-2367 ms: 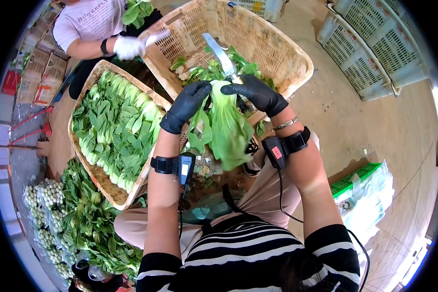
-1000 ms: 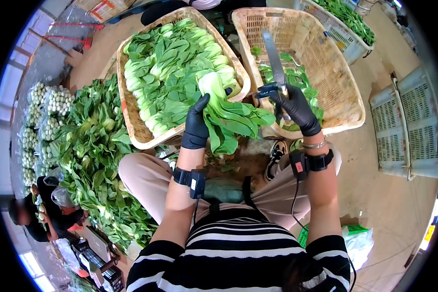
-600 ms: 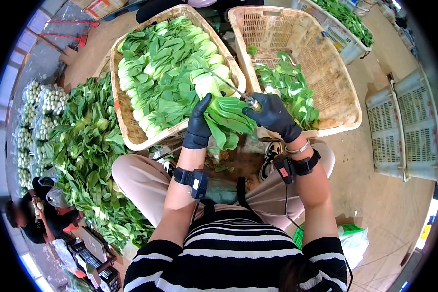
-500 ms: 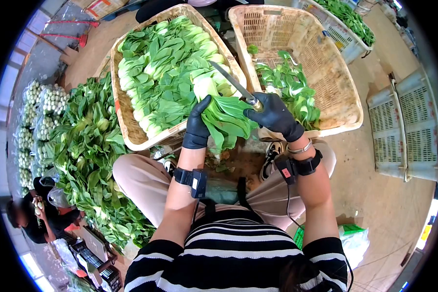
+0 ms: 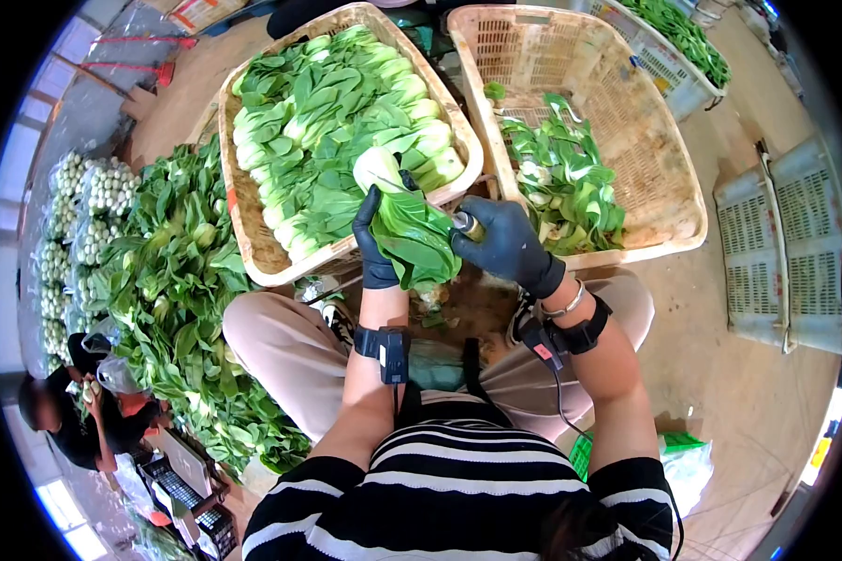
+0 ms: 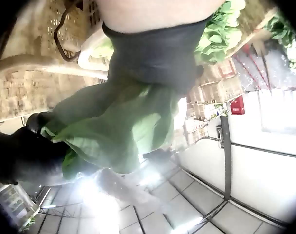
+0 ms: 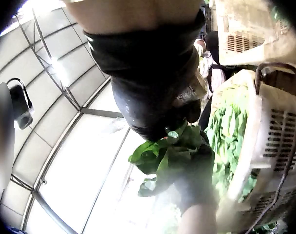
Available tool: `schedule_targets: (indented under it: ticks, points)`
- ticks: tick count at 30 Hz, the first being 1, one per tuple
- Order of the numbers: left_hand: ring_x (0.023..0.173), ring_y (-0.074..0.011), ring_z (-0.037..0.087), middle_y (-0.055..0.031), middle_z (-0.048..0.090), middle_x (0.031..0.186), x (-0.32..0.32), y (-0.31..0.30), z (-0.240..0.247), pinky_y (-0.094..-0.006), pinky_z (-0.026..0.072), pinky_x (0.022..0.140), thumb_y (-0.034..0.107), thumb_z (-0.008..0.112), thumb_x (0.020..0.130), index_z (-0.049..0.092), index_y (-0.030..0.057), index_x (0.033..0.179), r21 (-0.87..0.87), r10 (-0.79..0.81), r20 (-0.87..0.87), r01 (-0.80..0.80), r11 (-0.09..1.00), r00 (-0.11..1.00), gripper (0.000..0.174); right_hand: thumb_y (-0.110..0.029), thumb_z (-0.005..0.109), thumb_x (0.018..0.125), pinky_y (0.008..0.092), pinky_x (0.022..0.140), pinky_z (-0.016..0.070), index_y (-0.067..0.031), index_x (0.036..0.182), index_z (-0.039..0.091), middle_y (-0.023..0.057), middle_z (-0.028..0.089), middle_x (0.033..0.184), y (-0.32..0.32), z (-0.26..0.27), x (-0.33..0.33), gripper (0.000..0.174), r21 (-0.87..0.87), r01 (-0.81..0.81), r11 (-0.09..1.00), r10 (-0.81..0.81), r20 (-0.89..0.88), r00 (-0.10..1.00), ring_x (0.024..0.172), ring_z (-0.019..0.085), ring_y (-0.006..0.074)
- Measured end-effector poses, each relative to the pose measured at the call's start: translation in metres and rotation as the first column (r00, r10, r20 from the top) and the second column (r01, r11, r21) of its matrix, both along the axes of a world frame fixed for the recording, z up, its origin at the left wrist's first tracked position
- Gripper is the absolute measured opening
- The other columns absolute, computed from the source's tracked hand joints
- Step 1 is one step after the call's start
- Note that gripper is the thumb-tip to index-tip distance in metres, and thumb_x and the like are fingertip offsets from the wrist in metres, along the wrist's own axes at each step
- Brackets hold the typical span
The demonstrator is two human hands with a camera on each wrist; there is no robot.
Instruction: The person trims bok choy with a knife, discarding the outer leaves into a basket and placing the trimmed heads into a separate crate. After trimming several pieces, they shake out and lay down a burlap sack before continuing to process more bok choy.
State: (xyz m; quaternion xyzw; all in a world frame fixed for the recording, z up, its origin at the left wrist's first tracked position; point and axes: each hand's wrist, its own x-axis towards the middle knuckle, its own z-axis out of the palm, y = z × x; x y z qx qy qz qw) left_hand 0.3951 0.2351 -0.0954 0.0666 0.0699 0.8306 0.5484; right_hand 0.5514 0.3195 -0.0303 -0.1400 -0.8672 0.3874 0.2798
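In the head view the black-gloved left hand [image 5: 374, 245] grips a head of leafy greens [image 5: 412, 229], its pale base pointing up and away. The black-gloved right hand [image 5: 510, 245] holds a knife by its handle [image 5: 470, 226], with the fingers close against the leaves; the blade is mostly hidden behind the greens. Both hands are near the front corner of a crate [image 5: 281, 278] filled with rows of similar greens. In the right wrist view, leaves [image 7: 170, 158] lie between the right hand [image 7: 148, 92] and the left hand.
A second crate [image 5: 664, 245] at the right holds loose leaves [image 5: 571, 178]. A large heap of greens [image 5: 178, 299] lies at the left beside bagged pale vegetables [image 5: 103, 201]. Grey crates [image 5: 786, 243] stand at the far right. Another person [image 5: 89, 411] is at the lower left.
The greens have turned more upright in my left hand and shifted left. My right hand has moved left and slightly down against the leaves, and the knife blade, visible before, is now mostly hidden.
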Motion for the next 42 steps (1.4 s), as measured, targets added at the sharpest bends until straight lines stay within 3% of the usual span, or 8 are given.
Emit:
schedule_targets:
  ticks: [11, 12, 13, 19, 22, 28, 36, 42]
  points:
    - [0.098, -0.0269, 0.053, -0.0144, 0.052, 0.113, -0.101, -0.05, -0.081, -0.04, 0.0425, 0.085, 0.03, 0.041, 0.088, 0.044, 0.003, 0.121, 0.237, 0.399, -0.146, -0.359, 0.903, 0.905, 0.042, -0.02, 0.062, 0.074, 0.0366, 0.062, 0.0462, -0.0058, 0.095, 0.06, 0.0171, 0.061, 0.081, 0.084, -0.016, 0.065, 0.025, 0.066, 0.47, 0.88, -0.47, -0.008, 0.883, 0.07, 0.059, 0.033]
    - [0.097, -0.0245, 0.052, -0.0133, 0.052, 0.113, -0.059, -0.046, 0.007, -0.0353, 0.0432, 0.081, 0.03, 0.044, 0.087, 0.041, 0.0049, 0.124, -0.191, 0.65, -0.154, -0.668, 0.72, 0.744, 0.045, -0.023, 0.062, 0.074, 0.0392, 0.062, 0.0454, -0.0057, 0.097, 0.06, 0.0177, 0.061, 0.081, 0.099, -0.012, 0.076, 0.029, 0.366, 0.576, 0.731, -0.658, 0.152, 0.738, 0.071, 0.059, 0.0333]
    - [0.096, -0.0244, 0.051, -0.0128, 0.051, 0.113, -0.085, -0.061, -0.028, -0.0395, 0.0421, 0.081, 0.031, 0.049, 0.084, 0.035, 0.0093, 0.129, 0.385, 0.086, 0.196, -0.158, 0.909, 0.977, 0.052, -0.025, 0.063, 0.073, 0.0406, 0.063, 0.0449, -0.0046, 0.097, 0.06, 0.0175, 0.061, 0.079, 0.104, -0.001, 0.085, 0.032, 0.333, 0.542, 0.772, -0.634, 0.331, 0.699, 0.072, 0.059, 0.0331]
    - [0.097, -0.0286, 0.052, -0.013, 0.048, 0.118, -0.063, -0.082, 0.007, -0.053, 0.0352, 0.091, 0.031, 0.061, 0.075, 0.024, 0.0181, 0.134, 0.236, 0.435, -0.146, -0.395, 0.888, 0.889, 0.071, -0.013, 0.064, 0.075, 0.0279, 0.049, 0.0433, -0.0001, 0.084, 0.058, 0.0121, 0.061, 0.066, 0.075, -0.029, 0.04, 0.016, 0.136, 0.314, 0.94, -0.332, 0.148, 0.931, 0.054, 0.057, 0.0148]
    - [0.1, -0.0297, 0.052, -0.0141, 0.049, 0.117, -0.063, -0.094, 0.003, -0.0528, 0.0343, 0.093, 0.029, 0.065, 0.071, 0.025, 0.0146, 0.132, 0.211, 0.424, -0.227, -0.381, 0.9, 0.877, 0.075, -0.008, 0.062, 0.077, 0.0218, 0.046, 0.0427, -0.002, 0.085, 0.056, 0.0024, 0.06, 0.068, 0.004, -0.007, -0.011, 0.012, -0.489, 0.122, 0.864, -0.136, 0.007, 0.991, 0.052, 0.052, 0.0056]
    - [0.101, -0.0307, 0.052, -0.0155, 0.051, 0.113, -0.049, -0.105, 0.005, -0.045, 0.0429, 0.088, 0.027, 0.061, 0.072, 0.036, 0.0019, 0.125, 0.049, 0.269, -0.286, -0.266, 0.963, 0.92, 0.064, -0.013, 0.071, 0.068, 0.032, 0.07, 0.0458, 0.0003, 0.098, 0.056, 0.0138, 0.061, 0.083, -0.074, 0.005, -0.048, 0.036, -0.157, -0.074, 0.985, 0.092, 0.116, 0.989, 0.078, 0.059, 0.0198]
    - [0.088, -0.0239, 0.055, -0.0089, 0.058, 0.097, -0.102, -0.194, 0.05, -0.0386, 0.0438, 0.082, 0.021, 0.06, 0.079, 0.051, 0.0062, 0.105, -0.067, 0.75, 0.083, -0.747, 0.662, 0.657, 0.031, -0.004, 0.061, 0.078, 0.0208, 0.054, 0.0429, -0.0014, 0.088, 0.06, 0.003, 0.059, 0.076, -0.011, -0.036, -0.042, 0.011, -0.165, 0.142, 0.976, -0.18, -0.25, 0.951, 0.058, 0.051, 0.0094]
    - [0.098, -0.0283, 0.054, -0.0136, 0.055, 0.109, -0.128, -0.464, 0.022, -0.0424, 0.0411, 0.088, 0.032, 0.05, 0.084, 0.047, 0.0055, 0.115, -0.197, 0.909, -0.351, -0.967, 0.161, 0.223, 0.041, -0.022, 0.058, 0.08, 0.0253, 0.035, 0.039, -0.0016, 0.097, 0.057, 0.0093, 0.06, 0.067, 0.149, -0.053, 0.009, 0.027, 0.186, 0.463, 0.866, -0.487, 0.519, 0.703, 0.042, 0.054, 0.0153]
